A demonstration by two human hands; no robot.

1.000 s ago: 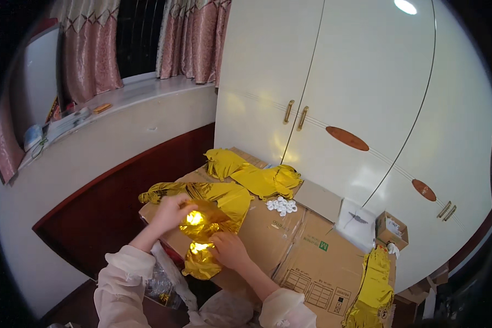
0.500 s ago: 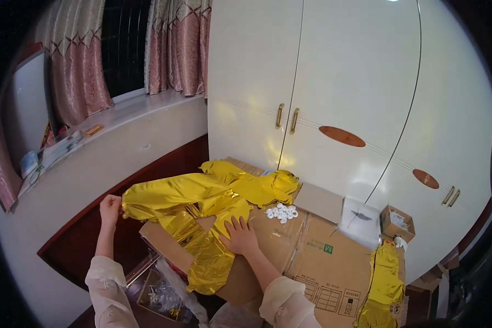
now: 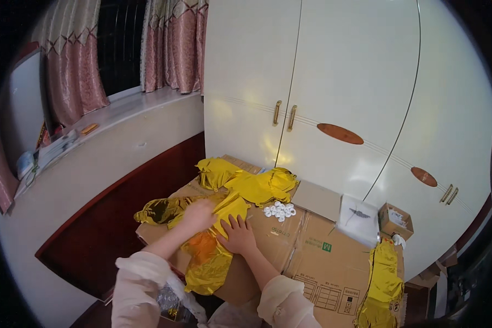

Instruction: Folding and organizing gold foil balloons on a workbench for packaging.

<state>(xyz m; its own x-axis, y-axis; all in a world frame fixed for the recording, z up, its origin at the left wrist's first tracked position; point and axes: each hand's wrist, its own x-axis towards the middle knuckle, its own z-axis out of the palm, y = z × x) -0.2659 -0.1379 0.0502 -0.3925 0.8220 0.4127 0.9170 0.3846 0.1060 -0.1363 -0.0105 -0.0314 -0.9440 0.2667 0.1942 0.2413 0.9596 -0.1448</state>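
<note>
Two bare hands press down on a gold foil sheet (image 3: 210, 257) in the lower middle of the frame. The left hand (image 3: 198, 214) lies flat on the sheet's upper part with fingers together, gripping nothing that I can see; the right hand (image 3: 238, 236) rests just beside it, palm down and fingers spread wide, holding the foil against the flattened cardboard boxes (image 3: 311, 257) underneath. The sheet's lower end hangs over the near edge of the cardboard, and a crumpled part of it trails off toward the left.

Judging by how things lie, the smoothing of this piece looks partly done: the stretch under the palms is flat, while both ends remain wrinkled. A heap of more gold foil (image 3: 246, 183) sits just above the hands, apparently not yet worked, and another gold piece (image 3: 381, 284) hangs at the lower right. A small cluster of white rings (image 3: 279, 210) lies right of the hands, untouched
</note>
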